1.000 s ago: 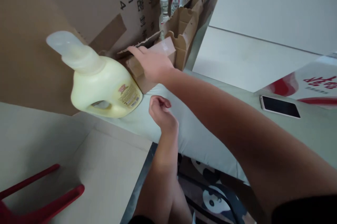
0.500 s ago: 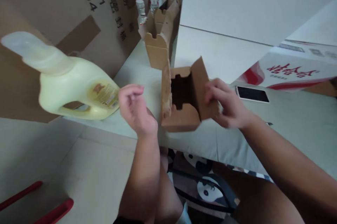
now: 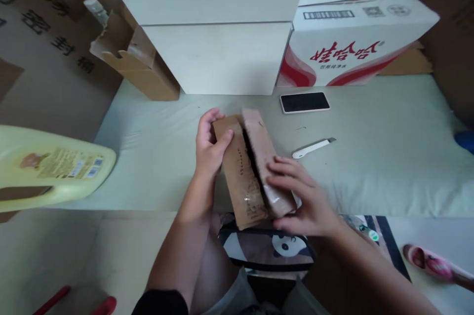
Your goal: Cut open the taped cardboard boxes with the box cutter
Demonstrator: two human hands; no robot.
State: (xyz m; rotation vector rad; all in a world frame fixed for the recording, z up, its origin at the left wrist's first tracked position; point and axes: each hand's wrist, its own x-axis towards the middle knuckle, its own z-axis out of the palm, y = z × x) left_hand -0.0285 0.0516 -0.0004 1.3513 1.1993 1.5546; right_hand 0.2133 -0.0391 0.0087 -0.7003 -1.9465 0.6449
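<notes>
A small brown cardboard box [image 3: 240, 177] is tilted between my hands at the front edge of the cloth-covered surface. Its two top flaps nearly meet, with a dark gap along the middle and torn paper and clear tape on them. My left hand [image 3: 211, 144] grips the box's far left side, thumb on top of the left flap. My right hand [image 3: 301, 194] lies against the right flap, fingers on top and thumb at the near end. To the right of the box lies a white utility knife [image 3: 314, 148], its blade tip showing.
A dark-screened phone [image 3: 304, 102] lies behind the knife. An open cardboard carton [image 3: 155, 75] holding a bottle stands back left. A large yellow jug [image 3: 55, 169] is at left. White boxes [image 3: 218, 58] and a red-printed carton [image 3: 344, 56] line the back.
My view has swung right. My left hand, free before, now holds the box. Its flaps, spread before, have folded inward, and my right hand has shifted onto the right flap.
</notes>
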